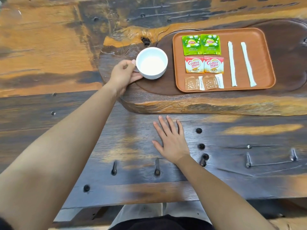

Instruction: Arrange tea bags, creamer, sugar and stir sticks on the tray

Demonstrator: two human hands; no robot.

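Observation:
An orange-brown wooden tray (pixel 264 52) lies at the upper right. On it sit two green tea bags (pixel 201 44) side by side, two red-and-white creamer packets (pixel 204 64) below them, and two brown sugar packets (pixel 204 83) at the front. Two paper-wrapped stir sticks (pixel 232 63) lie lengthwise on the tray's right half. Left of the tray stands an empty white cup (pixel 152 63); my left hand (pixel 123 75) grips its handle. My right hand (pixel 171 140) rests flat on the table, fingers spread, holding nothing.
The tray and cup sit on a dark raised wooden slab (pixel 166 100) atop a rough plank table (pixel 49 47). Metal bolts and holes (pixel 201 146) dot the near planks. The table's front edge runs just above my lap.

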